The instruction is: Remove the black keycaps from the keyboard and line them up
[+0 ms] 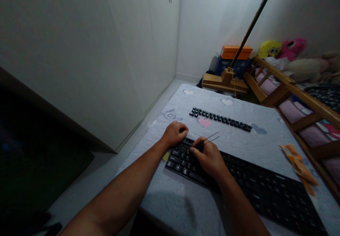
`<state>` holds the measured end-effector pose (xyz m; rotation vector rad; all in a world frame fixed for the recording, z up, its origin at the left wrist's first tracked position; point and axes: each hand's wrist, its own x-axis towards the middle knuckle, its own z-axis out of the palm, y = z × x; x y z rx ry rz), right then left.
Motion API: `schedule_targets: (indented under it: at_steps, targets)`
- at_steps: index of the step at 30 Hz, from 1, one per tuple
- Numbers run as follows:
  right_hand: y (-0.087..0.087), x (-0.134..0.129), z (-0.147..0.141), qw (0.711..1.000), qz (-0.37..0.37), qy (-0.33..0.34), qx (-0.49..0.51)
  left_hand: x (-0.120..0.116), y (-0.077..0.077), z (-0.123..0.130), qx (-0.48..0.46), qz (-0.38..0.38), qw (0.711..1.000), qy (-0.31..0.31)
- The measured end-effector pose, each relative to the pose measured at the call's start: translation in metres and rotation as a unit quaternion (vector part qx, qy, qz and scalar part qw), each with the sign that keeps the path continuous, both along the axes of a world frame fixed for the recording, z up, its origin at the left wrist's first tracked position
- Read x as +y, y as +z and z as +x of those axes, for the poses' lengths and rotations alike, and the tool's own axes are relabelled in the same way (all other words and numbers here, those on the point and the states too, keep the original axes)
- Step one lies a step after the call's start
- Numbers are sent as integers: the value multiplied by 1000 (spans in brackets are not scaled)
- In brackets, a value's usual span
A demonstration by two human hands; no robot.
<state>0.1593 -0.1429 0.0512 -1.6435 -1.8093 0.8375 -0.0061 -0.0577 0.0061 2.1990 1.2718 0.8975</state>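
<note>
A black keyboard (pixel 265 193) lies at a slant on the light quilted cover. My left hand (pixel 174 134) is closed at its far left corner, fingers curled over the edge; the fingertips are partly hidden. Over the left part of the keys, my right hand (pixel 208 158) pinches the dark handle of a wire keycap puller (pixel 212 136). Two thin wires stick out from it toward the upper right. Beyond the keyboard, several loose black keycaps (pixel 220 118) stand in rows on the cover.
A yellow piece (pixel 166 156) peeks out under the keyboard's left end. Orange cloth (pixel 300 165) lies at the right. A wooden rail (pixel 300 90) borders the right side, and a pale wardrobe (pixel 127 51) the left. Behind stands a pole on a wooden base (pixel 223 82), beside boxes (pixel 236 52).
</note>
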Motion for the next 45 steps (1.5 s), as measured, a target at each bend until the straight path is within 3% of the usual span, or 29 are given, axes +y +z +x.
schedule_targets:
  at_steps: [24,35,37,45]
  targets:
    - [-4,-5,5,999,7,-19,31,1,-3,0,12,-1,1000,1]
    - [-9,-4,12,996,-9,-42,80,-3,3,-2,-13,-8,1000,2]
    - [-10,-4,12,994,-2,-50,101,-6,7,-4,-34,-14,999,-16]
    - [-4,-7,10,989,71,-94,89,-19,33,-8,-67,-41,980,-183]
